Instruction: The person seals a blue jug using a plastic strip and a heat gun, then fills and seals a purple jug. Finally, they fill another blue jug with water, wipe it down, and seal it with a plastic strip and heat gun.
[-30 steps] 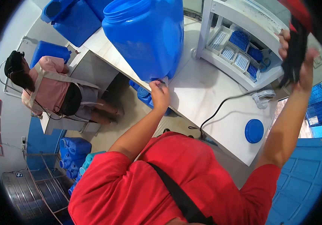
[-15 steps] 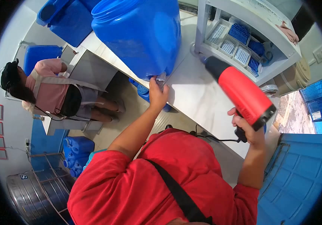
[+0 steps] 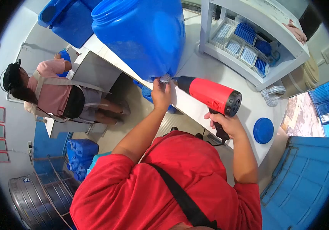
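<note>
A large blue plastic water container [image 3: 141, 38] stands near the edge of the white counter, its wide mouth facing up and left. At its lower corner nearest me, my left hand [image 3: 161, 94] is closed on a crinkled clear plastic sleeve [image 3: 165, 79] around the spout; the spout itself is mostly hidden. My right hand [image 3: 227, 125] grips the handle of a red and black heat gun [image 3: 212, 93]. The gun's nozzle points left at the sleeve, close to my left fingertips.
A blue round lid [image 3: 263, 130] lies on the white counter [image 3: 206, 76] at right. Behind it, a white shelf [image 3: 245, 74] holds baskets of blue and white items. A person in a pink shirt [image 3: 51, 90] works at the left, handling a blue container. The heat gun's cord [image 3: 214, 144] hangs near the counter edge.
My right hand has brought the heat gun left, its nozzle now beside the plastic sleeve, uncovering the blue lid. My left hand stays at the spout. The other person has lifted an arm.
</note>
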Available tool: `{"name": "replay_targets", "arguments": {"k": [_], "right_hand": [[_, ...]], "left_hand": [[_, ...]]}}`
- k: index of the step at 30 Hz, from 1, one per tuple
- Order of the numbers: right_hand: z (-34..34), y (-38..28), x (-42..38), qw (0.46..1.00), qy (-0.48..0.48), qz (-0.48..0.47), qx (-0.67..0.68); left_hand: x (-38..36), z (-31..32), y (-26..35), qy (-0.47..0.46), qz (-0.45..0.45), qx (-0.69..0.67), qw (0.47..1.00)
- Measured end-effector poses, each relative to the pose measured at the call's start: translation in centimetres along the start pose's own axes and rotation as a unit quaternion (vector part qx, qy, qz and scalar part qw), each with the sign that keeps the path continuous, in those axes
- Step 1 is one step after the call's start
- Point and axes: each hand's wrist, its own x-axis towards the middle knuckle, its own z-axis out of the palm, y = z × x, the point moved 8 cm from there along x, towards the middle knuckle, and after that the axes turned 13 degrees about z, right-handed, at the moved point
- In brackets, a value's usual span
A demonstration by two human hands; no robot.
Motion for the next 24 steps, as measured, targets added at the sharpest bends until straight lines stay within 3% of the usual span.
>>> {"name": "replay_targets", "arguments": {"k": [3,8,11,14,18,20,21,23,24], "right_hand": [[0.7,0.8,0.7,1.0,-0.024,0.002,-0.013],[-0.1,0.2,1.0,0.998,-0.017,-0.014,0.057],[-0.9,0.4,0.2,0.999,-0.024,-0.001,0.039],[-0.3,1.4,0.2,0.998,-0.042,0.004,0.046],[-0.3,1.5,0.9,0.995,-0.052,-0.002,0.083],[-0.5,1.9,1.3,0.992,-0.06,0.019,0.108],[-0.7,1.9,1.1,0.992,-0.064,0.015,0.106],[-1.1,1.7,0.7,0.99,-0.057,0.015,0.127],[-1.3,1.1,-0.1,0.985,-0.093,-0.013,0.146]], "left_hand": [[-0.1,0.4,-1.0,-0.006,-0.012,-0.013,1.0],[-0.3,0.2,-0.7,0.007,0.06,-0.073,0.995],[-0.5,1.5,-4.3,-0.042,0.049,-0.123,0.99],[-0.7,1.4,-3.5,-0.05,0.037,-0.174,0.983],[-0.2,1.0,-2.3,-0.045,0.059,-0.128,0.989],[-0.7,1.4,-1.9,0.042,-0.178,-0.33,0.926],[-0.8,1.4,-2.1,0.045,-0.173,-0.33,0.927],[-0.7,1.4,-2.5,0.079,-0.18,-0.441,0.875],[-1.6,0.5,-1.5,0.085,-0.224,-0.382,0.893]]}}
